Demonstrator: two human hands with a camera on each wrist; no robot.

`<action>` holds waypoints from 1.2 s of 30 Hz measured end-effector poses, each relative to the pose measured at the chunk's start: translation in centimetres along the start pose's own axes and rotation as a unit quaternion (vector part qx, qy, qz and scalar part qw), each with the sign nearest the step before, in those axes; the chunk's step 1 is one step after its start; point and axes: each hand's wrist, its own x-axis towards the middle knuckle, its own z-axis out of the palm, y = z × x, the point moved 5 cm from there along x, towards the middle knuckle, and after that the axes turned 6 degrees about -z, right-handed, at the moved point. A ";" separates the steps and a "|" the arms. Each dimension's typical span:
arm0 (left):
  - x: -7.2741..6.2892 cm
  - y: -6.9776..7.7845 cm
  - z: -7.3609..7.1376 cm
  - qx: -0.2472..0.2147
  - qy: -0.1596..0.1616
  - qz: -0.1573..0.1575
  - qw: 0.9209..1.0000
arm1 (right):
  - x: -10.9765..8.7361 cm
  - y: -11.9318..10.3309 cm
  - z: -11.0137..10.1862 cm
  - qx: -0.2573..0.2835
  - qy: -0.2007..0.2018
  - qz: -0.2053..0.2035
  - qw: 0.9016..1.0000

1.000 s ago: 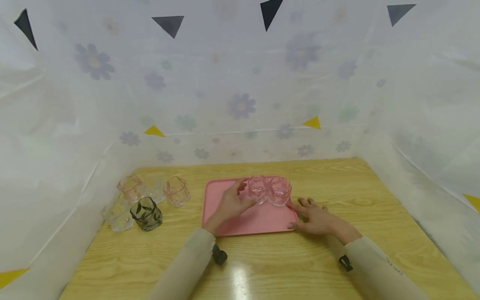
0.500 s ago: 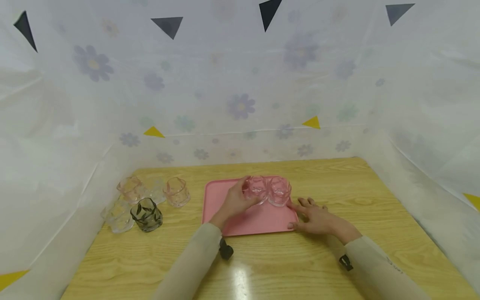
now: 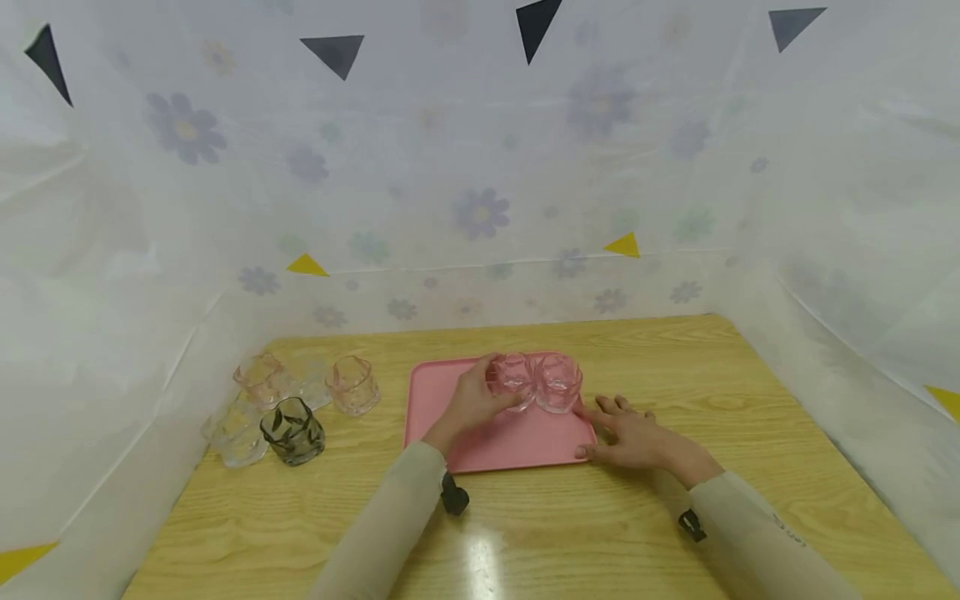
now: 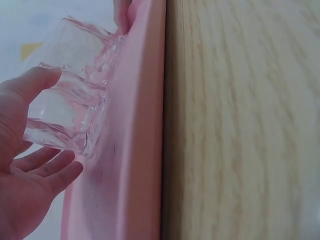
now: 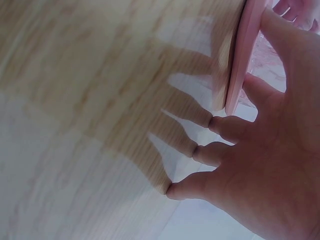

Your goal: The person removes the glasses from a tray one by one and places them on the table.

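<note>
Two clear faceted glasses stand side by side near the back right of a pink tray (image 3: 480, 442). My left hand (image 3: 472, 408) holds the left glass (image 3: 516, 383) from its left side, thumb in front and index finger behind. In the left wrist view the thumb lies on that glass (image 4: 65, 132), while the lower fingers spread beside it, off the glass. The right glass (image 3: 558, 383) sits close against it. My right hand (image 3: 633, 437) rests at the tray's right edge with thumb and index finger on the rim. Its other fingertips touch the table in the right wrist view.
Several more glasses stand at the table's left: a dark grey one (image 3: 294, 432), a pinkish one (image 3: 354, 386), another pinkish one (image 3: 264, 379) and clear ones. White flowered sheeting (image 3: 480, 283) encloses the wooden table (image 3: 570, 533) at the back and sides.
My left hand has moved right, and its thumb and fingers have come round the left glass. My right hand stays at the tray's edge.
</note>
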 end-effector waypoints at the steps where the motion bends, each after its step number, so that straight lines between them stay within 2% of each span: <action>1: 0.0 -0.1 0.0 -0.003 -0.001 -0.002 1.000 | 0.0 0.0 0.0 0.000 0.000 0.000 1.000; 11: 0.3 -0.4 0.1 -0.018 -0.005 -0.023 1.000 | -0.1 -0.3 -0.1 0.003 -0.003 0.004 1.000; 23: 0.1 -0.3 0.0 -0.028 -0.015 -0.024 0.999 | -0.1 -0.4 -0.2 0.001 -0.005 0.001 1.000; 29: -0.7 -0.3 -1.0 -0.020 -0.004 -0.021 1.000 | -0.1 -0.3 -0.2 0.001 -0.010 0.000 1.000; 36: -1.9 -0.3 -2.9 -0.028 0.020 -0.027 0.999 | -0.1 -0.2 -0.2 -0.001 -0.009 0.001 1.000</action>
